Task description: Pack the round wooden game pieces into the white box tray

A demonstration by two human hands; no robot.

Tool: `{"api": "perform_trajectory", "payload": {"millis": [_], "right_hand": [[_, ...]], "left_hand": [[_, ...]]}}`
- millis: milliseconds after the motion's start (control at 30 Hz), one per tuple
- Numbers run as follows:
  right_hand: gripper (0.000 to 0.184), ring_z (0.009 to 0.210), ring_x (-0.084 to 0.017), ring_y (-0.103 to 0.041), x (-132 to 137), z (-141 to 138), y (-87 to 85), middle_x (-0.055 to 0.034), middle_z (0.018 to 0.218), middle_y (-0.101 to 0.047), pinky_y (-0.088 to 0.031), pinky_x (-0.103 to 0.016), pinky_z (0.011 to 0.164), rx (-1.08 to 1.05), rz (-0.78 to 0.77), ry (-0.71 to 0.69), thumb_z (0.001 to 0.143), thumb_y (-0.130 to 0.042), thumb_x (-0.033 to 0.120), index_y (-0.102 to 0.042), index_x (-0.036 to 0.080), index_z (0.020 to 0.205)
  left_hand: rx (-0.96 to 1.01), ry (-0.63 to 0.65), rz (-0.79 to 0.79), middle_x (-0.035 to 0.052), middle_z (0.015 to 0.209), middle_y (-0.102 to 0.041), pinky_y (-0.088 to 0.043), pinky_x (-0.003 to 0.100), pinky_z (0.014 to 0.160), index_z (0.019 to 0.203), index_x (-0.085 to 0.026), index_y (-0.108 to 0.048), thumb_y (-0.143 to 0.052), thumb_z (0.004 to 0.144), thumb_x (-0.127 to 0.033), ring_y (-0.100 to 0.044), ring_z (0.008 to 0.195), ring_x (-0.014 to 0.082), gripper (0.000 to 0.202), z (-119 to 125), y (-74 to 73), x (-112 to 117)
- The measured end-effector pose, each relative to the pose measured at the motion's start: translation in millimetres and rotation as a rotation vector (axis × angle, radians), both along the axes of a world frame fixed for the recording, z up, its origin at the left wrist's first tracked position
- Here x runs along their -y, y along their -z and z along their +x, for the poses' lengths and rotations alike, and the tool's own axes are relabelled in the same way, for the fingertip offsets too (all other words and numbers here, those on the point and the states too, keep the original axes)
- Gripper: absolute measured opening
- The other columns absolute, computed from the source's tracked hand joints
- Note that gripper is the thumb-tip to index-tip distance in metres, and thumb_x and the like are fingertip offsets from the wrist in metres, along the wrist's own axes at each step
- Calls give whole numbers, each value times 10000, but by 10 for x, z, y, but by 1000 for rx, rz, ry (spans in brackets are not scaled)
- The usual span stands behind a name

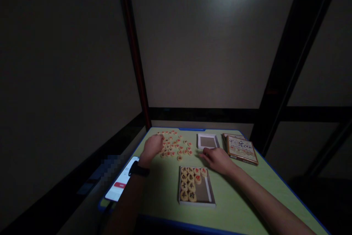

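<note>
Round wooden Chinese chess pieces (175, 146), marked in red or black, lie loosely spread on the far left of the table. At their left edge is my left hand (154, 146), its fingers curled downward; the fingertips and anything in them are hidden. My right hand (217, 158) hovers right of the spread pieces, fingers loosely bent and apart, with no piece visible in them. Nearer to me stands a shallow open box (203, 191). Pieces fill its two left columns, and a few red-marked ones sit at its upper right.
Behind my right hand lies an empty white box tray (207, 136). Flat decorated boxes (242, 149) are stacked at the right. A lit phone (122, 182) rests along the left edge of the green table (162, 194), which has a blue rim. Walls stand behind and to the left.
</note>
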State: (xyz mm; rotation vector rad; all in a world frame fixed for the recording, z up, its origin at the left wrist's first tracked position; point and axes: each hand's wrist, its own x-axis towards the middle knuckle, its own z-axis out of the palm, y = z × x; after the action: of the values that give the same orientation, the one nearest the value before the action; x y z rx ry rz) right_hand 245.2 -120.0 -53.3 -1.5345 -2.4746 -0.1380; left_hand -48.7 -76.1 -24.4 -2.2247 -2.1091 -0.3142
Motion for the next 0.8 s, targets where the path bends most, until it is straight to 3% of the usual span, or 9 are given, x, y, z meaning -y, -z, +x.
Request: {"api": "perform_trajectory", "payload": {"millis": [200, 333, 800], "right_hand": [[330, 748, -214, -704, -12, -7, 24, -90, 822, -759, -326, -263, 601, -3, -15, -15, 996, -449, 382, -689, 193, 873], [335, 761, -223, -703, -29, 4, 31, -106, 836, -757, -335, -268, 611, 0, -48, -2, 994, -448, 378, -691, 188, 862], [278, 794, -211, -686, -55, -8, 82, -92, 854, -746, -351, -261, 646, -42, -102, -15, 976, -476, 326, -699, 184, 889]], "left_hand": [[-94, -150, 2, 151, 1109, -693, -500, 302, 823, 1066, -170, -699, -413, 924, -186, -669, 992, 242, 320, -184, 167, -11], [-146, -132, -1, 175, 1080, -687, -503, 343, 843, 1084, -137, -693, -412, 937, -213, -659, 1027, 278, 326, -153, 264, -6], [-27, -91, -39, 156, 1104, -671, -484, 277, 884, 1072, -133, -687, -410, 930, -112, -660, 1004, 202, 312, -157, 251, -3]]}}
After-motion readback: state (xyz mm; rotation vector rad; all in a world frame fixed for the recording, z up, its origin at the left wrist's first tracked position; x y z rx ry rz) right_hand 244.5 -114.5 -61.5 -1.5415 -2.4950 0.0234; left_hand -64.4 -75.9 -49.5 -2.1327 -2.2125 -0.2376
